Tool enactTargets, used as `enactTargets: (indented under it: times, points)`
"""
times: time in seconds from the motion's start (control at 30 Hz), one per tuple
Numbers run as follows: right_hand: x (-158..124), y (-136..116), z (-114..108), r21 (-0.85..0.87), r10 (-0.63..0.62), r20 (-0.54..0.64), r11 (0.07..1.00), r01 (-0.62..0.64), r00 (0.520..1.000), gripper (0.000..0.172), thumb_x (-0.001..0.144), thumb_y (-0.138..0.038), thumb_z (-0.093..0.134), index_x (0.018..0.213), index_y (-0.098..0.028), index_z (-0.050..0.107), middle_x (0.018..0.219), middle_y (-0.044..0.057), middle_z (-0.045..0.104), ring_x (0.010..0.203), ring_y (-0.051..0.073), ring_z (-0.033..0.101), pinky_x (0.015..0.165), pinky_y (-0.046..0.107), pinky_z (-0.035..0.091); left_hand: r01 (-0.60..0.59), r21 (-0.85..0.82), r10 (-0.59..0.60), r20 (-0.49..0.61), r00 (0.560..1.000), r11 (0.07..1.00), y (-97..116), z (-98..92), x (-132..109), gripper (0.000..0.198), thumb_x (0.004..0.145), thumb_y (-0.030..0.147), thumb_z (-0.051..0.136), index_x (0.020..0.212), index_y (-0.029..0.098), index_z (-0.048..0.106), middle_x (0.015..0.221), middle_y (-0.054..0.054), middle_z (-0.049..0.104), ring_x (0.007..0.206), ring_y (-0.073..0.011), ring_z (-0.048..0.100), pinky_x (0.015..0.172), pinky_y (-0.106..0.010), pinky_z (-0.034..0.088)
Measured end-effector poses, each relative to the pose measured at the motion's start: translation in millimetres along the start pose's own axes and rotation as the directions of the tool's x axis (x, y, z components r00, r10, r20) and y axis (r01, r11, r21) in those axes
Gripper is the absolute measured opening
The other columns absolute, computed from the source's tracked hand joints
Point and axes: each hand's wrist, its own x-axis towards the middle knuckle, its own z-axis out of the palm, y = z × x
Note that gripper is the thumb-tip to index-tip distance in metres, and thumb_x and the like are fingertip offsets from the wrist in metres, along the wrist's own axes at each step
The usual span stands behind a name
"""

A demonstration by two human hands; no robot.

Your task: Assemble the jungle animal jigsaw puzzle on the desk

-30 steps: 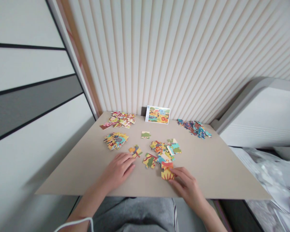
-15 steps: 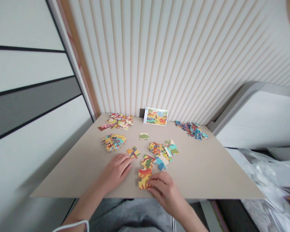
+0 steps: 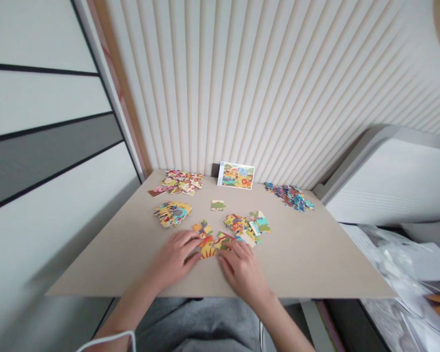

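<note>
An orange and yellow puzzle piece (image 3: 207, 248) lies flat on the table between my hands. My left hand (image 3: 178, 254) has its thumb and fingers closed at the left edge of that piece. My right hand (image 3: 242, 266) bends its fingers down onto a yellow puzzle piece with a red branch and green patches (image 3: 223, 238), its thumb close to the orange piece. The two pieces sit side by side; whether they interlock I cannot tell. Just above my left fingertips is a puzzle piece with a small lion (image 3: 203, 228).
Loose pieces (image 3: 238, 223) lie beyond my right hand, a green-tree piece (image 3: 217, 205) behind them. Further piles stand at the left (image 3: 173, 214), back left (image 3: 183, 182) and back right (image 3: 291, 196). A picture card (image 3: 236, 175) leans against the ribbed wall.
My right hand has moved forward and slightly left, carrying the orange piece beside the branch piece. My left fingers now touch the orange piece, and my right fingers cover part of the branch piece.
</note>
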Motion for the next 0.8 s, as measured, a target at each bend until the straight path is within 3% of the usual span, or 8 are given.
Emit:
enactTargets:
  times: [0.1, 0.3, 0.53, 0.67, 0.8]
  points:
    - [-11.4, 18.3, -13.0, -0.039, 0.070, 0.012, 0.997, -0.069, 0.997, 0.024, 0.100, -0.026, 0.056, 0.121, -0.026, 0.067, 0.127, 0.010, 0.064, 0.118, 0.028, 0.058, 0.100, 0.048, 0.049, 0.009, 0.005, -0.009, 0.012, 1.000, 1.000, -0.6, 0.1, -0.8, 0.034, 0.096, 0.026, 0.060, 0.130, 0.027, 0.063, 0.129, -0.008, 0.061, 0.121, -0.0270, 0.056, 0.106, -0.046, 0.047]
    - [-27.7, 50.9, -28.3, -0.061, 0.032, 0.070, 0.998, -0.027, 0.997, 0.029, 0.101, -0.027, 0.053, 0.127, -0.029, 0.066, 0.135, 0.010, 0.060, 0.124, 0.028, 0.056, 0.103, 0.049, 0.049, -0.015, 0.001, 0.015, 0.030, 0.999, 1.000, 3.7, -4.7, -0.3, 0.036, 0.095, 0.023, 0.060, 0.130, 0.027, 0.063, 0.132, -0.008, 0.061, 0.125, -0.0269, 0.054, 0.109, -0.047, 0.045]
    - [-35.8, 76.9, -34.9, -0.151, 0.110, 0.025, 0.983, -0.105, 0.994, 0.030, 0.102, -0.028, 0.050, 0.129, -0.029, 0.065, 0.134, 0.010, 0.061, 0.122, 0.028, 0.058, 0.101, 0.050, 0.050, -0.062, -0.019, 0.063, 0.061, 0.996, 0.998, 6.6, -9.9, 1.0, 0.037, 0.094, 0.022, 0.060, 0.130, 0.030, 0.065, 0.135, -0.006, 0.061, 0.127, -0.0269, 0.054, 0.110, -0.048, 0.044]
    - [-24.9, 77.2, -36.2, -0.145, 0.102, -0.023, 0.984, -0.105, 0.994, 0.029, 0.102, -0.030, 0.050, 0.126, -0.028, 0.066, 0.130, 0.010, 0.064, 0.119, 0.028, 0.060, 0.100, 0.049, 0.050, -0.065, -0.030, 0.066, 0.036, 0.997, 0.997, 6.1, -9.6, 0.9, 0.038, 0.093, 0.022, 0.060, 0.130, 0.030, 0.065, 0.134, -0.006, 0.062, 0.125, -0.0263, 0.056, 0.109, -0.046, 0.046]
    - [3.1, 69.6, -30.2, -0.130, 0.078, -0.025, 0.988, -0.081, 0.997, 0.032, 0.102, -0.030, 0.051, 0.131, -0.029, 0.064, 0.133, 0.010, 0.062, 0.125, 0.028, 0.057, 0.104, 0.048, 0.048, -0.066, -0.039, 0.068, 0.029, 0.997, 0.997, 5.5, -9.3, 1.2, 0.037, 0.093, 0.022, 0.060, 0.128, 0.030, 0.066, 0.134, -0.006, 0.062, 0.124, -0.0254, 0.057, 0.108, -0.045, 0.047]
